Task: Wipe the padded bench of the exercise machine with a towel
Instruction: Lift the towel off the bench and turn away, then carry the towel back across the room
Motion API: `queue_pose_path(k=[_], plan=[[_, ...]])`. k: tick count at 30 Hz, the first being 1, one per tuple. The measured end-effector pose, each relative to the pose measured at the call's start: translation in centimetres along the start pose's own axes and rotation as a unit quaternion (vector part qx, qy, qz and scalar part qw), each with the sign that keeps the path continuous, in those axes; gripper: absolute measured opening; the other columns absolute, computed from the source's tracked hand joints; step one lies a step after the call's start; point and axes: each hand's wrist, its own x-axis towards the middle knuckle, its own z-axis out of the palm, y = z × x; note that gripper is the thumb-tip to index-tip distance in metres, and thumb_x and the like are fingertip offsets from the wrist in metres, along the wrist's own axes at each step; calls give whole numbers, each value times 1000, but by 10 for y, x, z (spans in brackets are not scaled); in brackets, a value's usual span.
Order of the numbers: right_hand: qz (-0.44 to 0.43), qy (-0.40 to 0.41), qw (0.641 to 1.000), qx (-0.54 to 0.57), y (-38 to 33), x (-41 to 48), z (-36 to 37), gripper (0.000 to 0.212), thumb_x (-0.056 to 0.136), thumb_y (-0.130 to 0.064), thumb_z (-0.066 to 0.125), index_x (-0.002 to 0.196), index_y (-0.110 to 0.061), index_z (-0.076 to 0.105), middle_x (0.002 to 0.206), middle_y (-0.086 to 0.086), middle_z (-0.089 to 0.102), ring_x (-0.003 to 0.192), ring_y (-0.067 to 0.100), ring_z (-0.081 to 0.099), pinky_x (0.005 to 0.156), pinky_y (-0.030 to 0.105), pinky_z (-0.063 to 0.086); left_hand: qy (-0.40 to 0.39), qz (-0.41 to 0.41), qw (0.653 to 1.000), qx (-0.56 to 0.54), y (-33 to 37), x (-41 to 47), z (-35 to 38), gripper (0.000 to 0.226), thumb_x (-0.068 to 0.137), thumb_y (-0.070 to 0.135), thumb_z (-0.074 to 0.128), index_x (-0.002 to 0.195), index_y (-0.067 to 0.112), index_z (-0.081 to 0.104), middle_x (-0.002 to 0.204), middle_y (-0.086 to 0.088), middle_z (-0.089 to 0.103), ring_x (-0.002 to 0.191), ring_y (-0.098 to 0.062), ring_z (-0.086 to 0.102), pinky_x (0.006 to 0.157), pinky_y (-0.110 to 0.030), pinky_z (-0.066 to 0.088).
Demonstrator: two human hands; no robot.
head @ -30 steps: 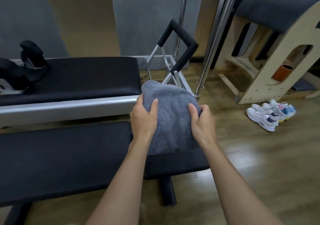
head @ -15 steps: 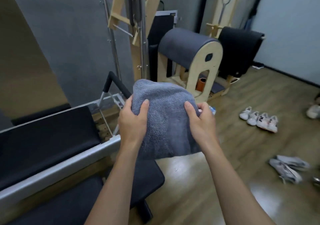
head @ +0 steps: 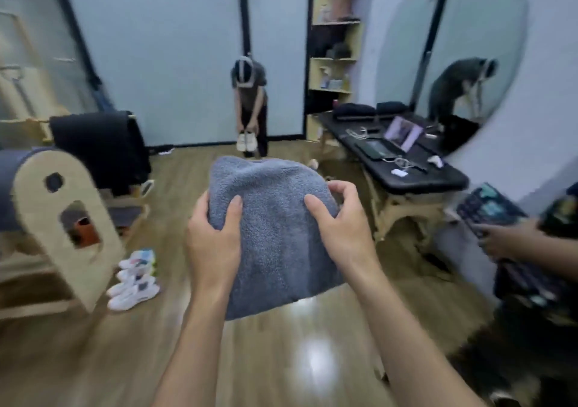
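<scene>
A folded grey towel (head: 275, 237) hangs in the air in front of me, over the wooden floor. My left hand (head: 212, 240) grips its left edge, thumb on top. My right hand (head: 341, 228) pinches its right edge. The padded bench of the exercise machine is out of view. A black padded table (head: 438, 181) on wooden legs stands at the right, with a laptop and cables on it.
A wooden barrel apparatus (head: 59, 212) stands at the left with white shoes (head: 134, 278) beside it. A person (head: 250, 106) bends over shoes at the back. Another person's hand (head: 500, 240) holds a dark object at the right edge. A round mirror (head: 469, 62) hangs at the right.
The view has swung right, away from the bench and machine, into the open room. Both hands still hold the towel, carried along in front of me.
</scene>
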Motion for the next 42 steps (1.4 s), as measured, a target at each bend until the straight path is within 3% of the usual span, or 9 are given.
queue_pose_path(k=[5, 8, 11, 15, 20, 24, 30, 35, 42], plan=[[42, 184, 978, -90, 35, -9, -191, 35, 84, -47, 65, 111, -33, 48, 94, -21, 59, 86, -10, 56, 73, 21, 43, -199, 15, 976, -92, 68, -83, 166, 31, 89, 34, 64, 117, 18, 65, 96, 5, 71, 83, -6, 64, 71, -20, 44], [59, 252, 958, -126, 43, -27, -289, 34, 83, -52, 62, 110, -40, 46, 95, -22, 60, 84, -13, 56, 66, 15, 42, -277, 24, 952, -131, 111, -142, 240, 38, 89, 36, 64, 122, 18, 64, 104, 1, 72, 92, -17, 66, 77, -27, 47], [63, 313, 935, -156, 45, -48, -371, 30, 80, -58, 59, 103, -49, 42, 93, -22, 62, 82, -10, 58, 64, 11, 42, -337, 37, 925, -173, 151, -199, 296, 40, 87, 40, 64, 122, 19, 64, 105, 2, 72, 96, -16, 67, 87, -39, 54], [64, 386, 903, -174, 52, -75, -474, 35, 82, -52, 62, 110, -40, 45, 100, -12, 65, 87, 3, 64, 73, 29, 52, -406, 67, 888, -207, 206, -274, 369, 36, 87, 42, 62, 116, 20, 66, 97, 8, 71, 87, -7, 66, 85, -40, 55], [79, 491, 843, -206, 68, -117, -600, 30, 85, -43, 65, 108, -33, 50, 88, -10, 65, 73, -2, 60, 65, 24, 45, -507, 85, 822, -246, 271, -382, 455, 34, 89, 36, 64, 117, 16, 66, 100, 2, 72, 92, -15, 68, 88, -39, 54], [100, 554, 795, -226, 88, -144, -688, 30, 85, -41, 65, 109, -31, 50, 84, -13, 62, 76, -8, 58, 65, 20, 45, -566, 93, 773, -272, 313, -466, 522, 32, 89, 30, 66, 118, 16, 66, 98, 6, 71, 84, -3, 63, 77, -15, 49], [136, 603, 747, -244, 134, -155, -821, 29, 87, -46, 62, 110, -35, 47, 94, -19, 60, 81, -7, 59, 62, 19, 41, -635, 84, 711, -289, 360, -577, 637, 32, 89, 35, 65, 116, 18, 66, 98, 1, 73, 92, -19, 68, 85, -39, 54], [138, 630, 712, -279, 181, -127, -949, 28, 89, -41, 62, 111, -31, 48, 91, -18, 58, 78, -20, 53, 57, 5, 40, -655, 99, 687, -300, 408, -654, 759, 37, 88, 39, 64, 120, 20, 65, 100, 4, 73, 95, -17, 67, 85, -36, 53], [141, 657, 685, -282, 233, -79, -1133, 28, 89, -38, 63, 111, -29, 49, 92, -16, 62, 79, -14, 58, 59, 7, 42, -675, 105, 658, -316, 491, -755, 930, 37, 89, 32, 66, 123, 17, 64, 106, 2, 72, 96, -15, 65, 86, -31, 49]])
